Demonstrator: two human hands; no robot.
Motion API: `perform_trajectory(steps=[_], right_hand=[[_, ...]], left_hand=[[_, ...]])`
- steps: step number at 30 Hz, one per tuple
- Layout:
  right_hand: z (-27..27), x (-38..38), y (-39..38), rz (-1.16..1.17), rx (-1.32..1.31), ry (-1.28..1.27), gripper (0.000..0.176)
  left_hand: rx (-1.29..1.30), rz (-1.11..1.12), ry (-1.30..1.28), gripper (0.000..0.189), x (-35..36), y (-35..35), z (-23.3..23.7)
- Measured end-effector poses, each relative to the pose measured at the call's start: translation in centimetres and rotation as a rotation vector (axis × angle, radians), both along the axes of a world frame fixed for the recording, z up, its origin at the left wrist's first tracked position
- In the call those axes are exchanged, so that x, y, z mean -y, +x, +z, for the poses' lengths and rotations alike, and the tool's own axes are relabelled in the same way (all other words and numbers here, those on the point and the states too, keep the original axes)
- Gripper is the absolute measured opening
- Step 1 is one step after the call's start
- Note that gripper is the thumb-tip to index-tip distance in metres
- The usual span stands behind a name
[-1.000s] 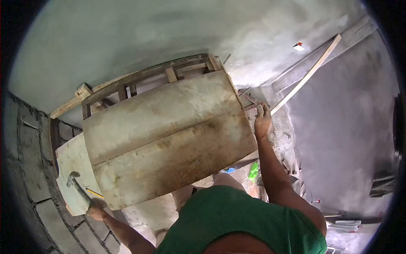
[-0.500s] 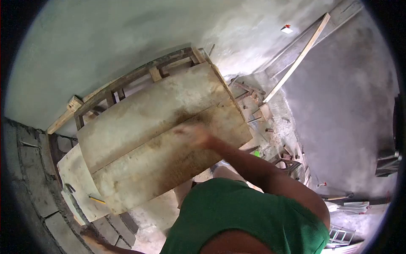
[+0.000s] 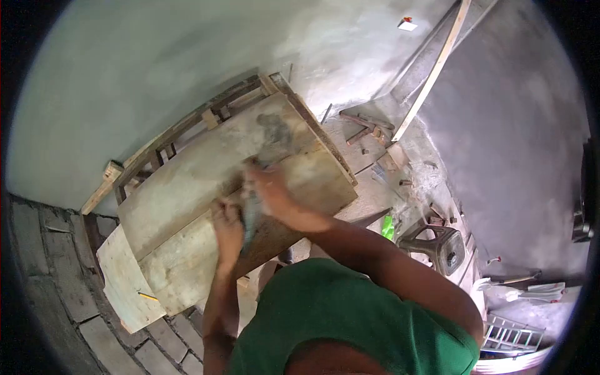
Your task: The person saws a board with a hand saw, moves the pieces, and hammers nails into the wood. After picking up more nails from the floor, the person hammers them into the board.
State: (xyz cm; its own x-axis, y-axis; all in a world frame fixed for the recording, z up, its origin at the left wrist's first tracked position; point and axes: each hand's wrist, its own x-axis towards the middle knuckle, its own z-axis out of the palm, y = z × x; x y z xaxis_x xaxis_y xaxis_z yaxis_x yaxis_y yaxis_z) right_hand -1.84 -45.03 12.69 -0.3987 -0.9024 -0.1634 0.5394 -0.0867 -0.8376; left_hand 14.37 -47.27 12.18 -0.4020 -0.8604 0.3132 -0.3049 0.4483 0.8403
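Over the middle of a large worn wooden board (image 3: 181, 219), both my hands work close together. My right hand (image 3: 270, 187) is smeared by motion and closed on a hammer (image 3: 251, 220), whose blurred grey-blue handle points down toward my body. A grey smear over the board's upper part may be its head. Just left of the handle is my left hand (image 3: 228, 228), with its fingers bent and drawn together at the board's long seam. Anything small between those fingertips cannot be made out.
A yellow pencil (image 3: 148, 296) lies on the pale plywood piece (image 3: 119, 281) at the left end. Behind the board runs a timber frame (image 3: 187, 128) along the wall. At right are scrap wood, a stool (image 3: 440, 249), a leaning plank (image 3: 431, 75) and a ladder (image 3: 509, 337).
The hammer has left the plywood's left end and is now between my hands. My left hand has come from the far left to the board's middle. The view has shifted slightly.
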Motion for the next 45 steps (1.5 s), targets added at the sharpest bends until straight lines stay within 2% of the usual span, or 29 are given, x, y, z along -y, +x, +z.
perform_trajectory(steps=[1,2,3,5,6,8,12,14,17,21,23,24,26,29,32,33,37,41,45], right_hand=[[-1.4,-1.4,-4.0,-0.06,-0.185,-0.058,0.032],[-1.9,-3.0,-7.8,-0.107,-0.469,0.029,0.036],[-2.3,-4.7,-11.7,-0.168,-0.746,0.141,0.04],[6.2,-9.5,-15.0,-0.18,-0.985,0.47,0.053],[11.7,-11.2,-15.7,-0.173,-1.034,0.545,0.054],[11.9,-14.4,-18.1,-0.294,-1.258,0.506,0.044],[8.2,-18.6,-22.1,-0.162,-1.036,0.646,0.036],[7.1,-19.1,-23.0,-0.096,-0.985,0.723,0.03],[5.6,-18.5,-24.6,-0.026,-0.839,0.661,0.028],[9.3,-16.0,-25.0,0.065,-0.648,0.605,0.022],[9.6,-15.7,-24.6,-0.001,-0.442,0.187,0.024],[8.0,-16.3,-24.5,0.007,-0.44,0.19,0.024],[3.4,-17.9,-24.3,0.012,-0.69,0.371,0.035],[0.8,-18.6,-24.5,0.093,-0.977,0.505,0.038],[1.7,-17.8,-24.9,0.083,-1.088,0.468,0.034],[2.7,-17.1,-25.0,0.054,-1.173,0.431,0.029],[7.3,-14.8,-24.6,0.06,-1.217,0.389,0.028],[7.9,-14.0,-24.4,0.103,-1.333,0.352,0.037],[7.3,-13.6,-24.1,0.109,-1.41,0.243,0.046]], left_hand=[[-0.098,-0.034,0.341,0.021,-0.2,-2.8,1.5],[-0.192,-0.063,0.689,0.022,-0.5,-5.5,2.9],[-0.212,-0.089,0.605,0.023,0.1,-7.8,2.5],[-0.228,-0.133,0.52,0.022,1.5,-11.9,0.8],[-0.233,-0.151,0.511,0.02,2.6,-14.1,0.1],[-0.011,-0.238,0.22,0.019,5.0,-17.5,-2.1],[-0.086,-0.34,0.378,0.015,5.6,-24.3,-4.6],[-0.49,-0.447,0.578,0.017,5.0,-26.2,-5.6],[-0.477,-0.401,0.637,0.016,4.6,-26.7,-7.6],[-0.328,-0.326,0.542,0.011,4.6,-26.9,-6.7],[-0.247,-0.251,0.534,0.009,4.6,-27.2,-7.0],[-0.247,-0.244,0.537,0.009,4.5,-27.4,-7.2],[-0.247,-0.243,0.324,0.011,4.4,-27.7,-7.6],[-0.115,-0.203,0.307,0.011,4.4,-27.5,-7.3],[-0.221,-0.203,0.324,0.011,3.6,-27.5,-6.4],[-0.226,-0.2,0.327,0.011,3.6,-27.5,-6.9],[-0.179,-0.215,0.232,0.013,3.7,-27.5,-6.7],[0.013,-0.17,0.099,0.017,3.4,-27.1,-5.1],[-0.076,-0.131,0.112,0.022,3.1,-27.4,-6.0]])
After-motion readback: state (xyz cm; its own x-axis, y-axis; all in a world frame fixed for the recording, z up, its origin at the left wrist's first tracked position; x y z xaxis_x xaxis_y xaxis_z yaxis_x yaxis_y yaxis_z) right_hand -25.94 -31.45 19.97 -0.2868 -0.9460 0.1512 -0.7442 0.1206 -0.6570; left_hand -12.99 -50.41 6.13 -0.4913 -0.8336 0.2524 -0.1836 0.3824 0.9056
